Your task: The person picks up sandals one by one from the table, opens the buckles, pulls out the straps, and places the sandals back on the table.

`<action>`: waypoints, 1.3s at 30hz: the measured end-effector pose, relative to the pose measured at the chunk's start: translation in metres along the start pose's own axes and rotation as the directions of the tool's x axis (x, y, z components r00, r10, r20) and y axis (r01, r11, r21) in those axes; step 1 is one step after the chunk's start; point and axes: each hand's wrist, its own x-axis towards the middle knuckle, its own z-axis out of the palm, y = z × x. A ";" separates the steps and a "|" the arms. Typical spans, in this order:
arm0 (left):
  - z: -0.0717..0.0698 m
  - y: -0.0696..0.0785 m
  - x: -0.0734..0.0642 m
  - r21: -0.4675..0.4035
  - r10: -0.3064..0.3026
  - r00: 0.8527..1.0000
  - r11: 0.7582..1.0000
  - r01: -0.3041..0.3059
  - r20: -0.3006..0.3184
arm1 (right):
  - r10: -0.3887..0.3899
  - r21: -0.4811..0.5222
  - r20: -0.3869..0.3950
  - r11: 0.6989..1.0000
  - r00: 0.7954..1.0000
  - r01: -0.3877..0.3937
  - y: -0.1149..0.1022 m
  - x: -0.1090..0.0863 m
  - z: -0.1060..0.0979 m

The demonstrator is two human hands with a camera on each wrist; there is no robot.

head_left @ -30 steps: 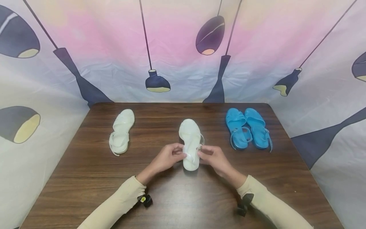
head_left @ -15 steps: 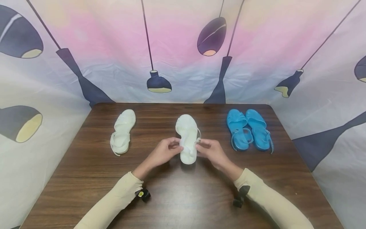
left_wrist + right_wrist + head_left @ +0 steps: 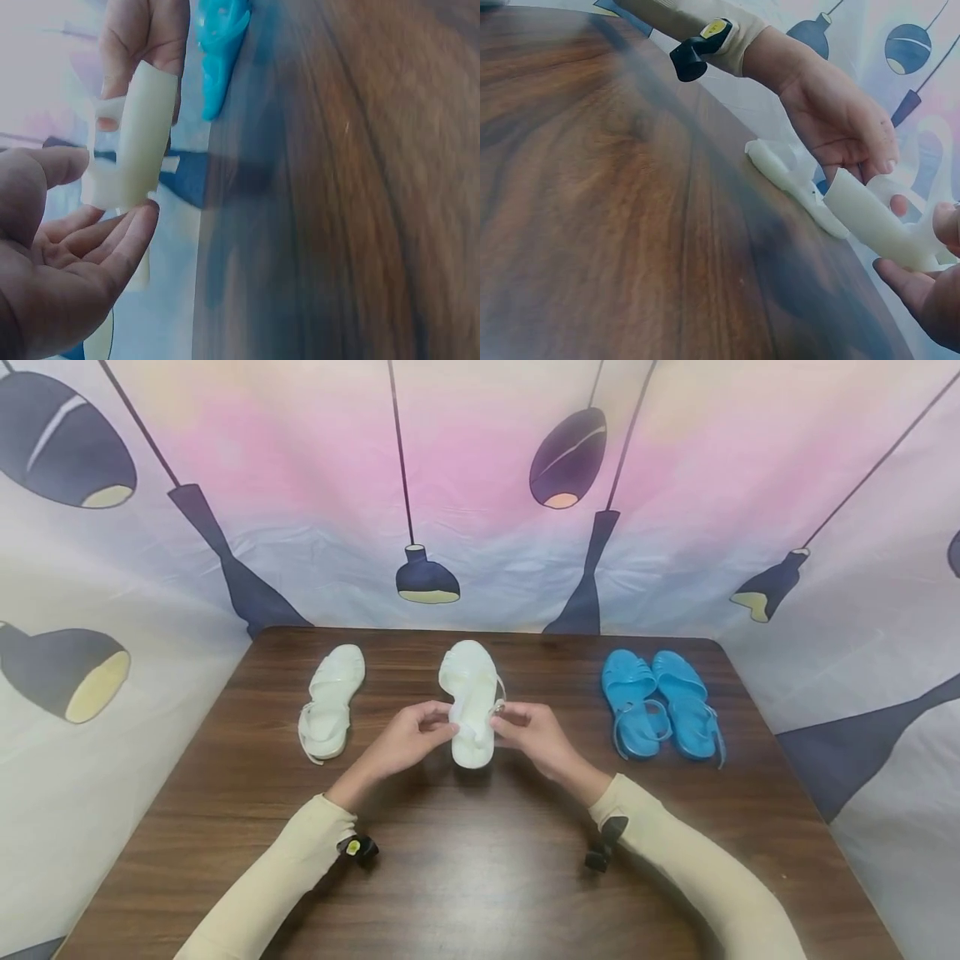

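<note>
A white sandal hangs just above the table, toe pointing to the far edge, with its heel end toward the person. My left hand grips its left side near the heel strap, thumb on top and fingers beneath. On the opposite side my right hand pinches the edge by the small buckle. From the left wrist view, the heel of the sandal is seen end-on between both hands. A matching white sandal lies farther left on the table, and the right wrist view shows that other sandal behind.
Two blue sandals, one left and one right, lie side by side toward the back right of the brown wooden table. A patterned cloth hangs right behind the table's far edge.
Both hands have carried the white sandal away from the person and somewhat left, toward the other white one. The grip looks the same, and the view has shifted slightly.
</note>
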 end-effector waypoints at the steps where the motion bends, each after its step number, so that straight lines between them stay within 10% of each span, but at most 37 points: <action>1: -0.004 0.000 -0.001 0.005 -0.005 1.000 1.000 0.005 -0.004 | -0.004 0.009 0.006 1.000 1.000 0.004 -0.001 0.003 0.003; 11: -0.053 -0.009 -0.009 0.112 0.028 0.988 0.994 -0.011 -0.152 | -0.025 0.054 0.058 0.998 0.998 0.022 -0.006 0.035 0.028; 23: -0.122 -0.040 -0.033 0.286 0.070 0.910 0.957 0.055 -0.408 | -0.044 0.112 0.111 0.993 0.993 0.032 0.002 0.067 0.065; 39: -0.149 -0.078 -0.061 0.311 -0.082 0.912 0.925 0.220 -0.401 | -0.025 0.111 0.158 0.994 0.987 0.007 0.030 0.083 0.103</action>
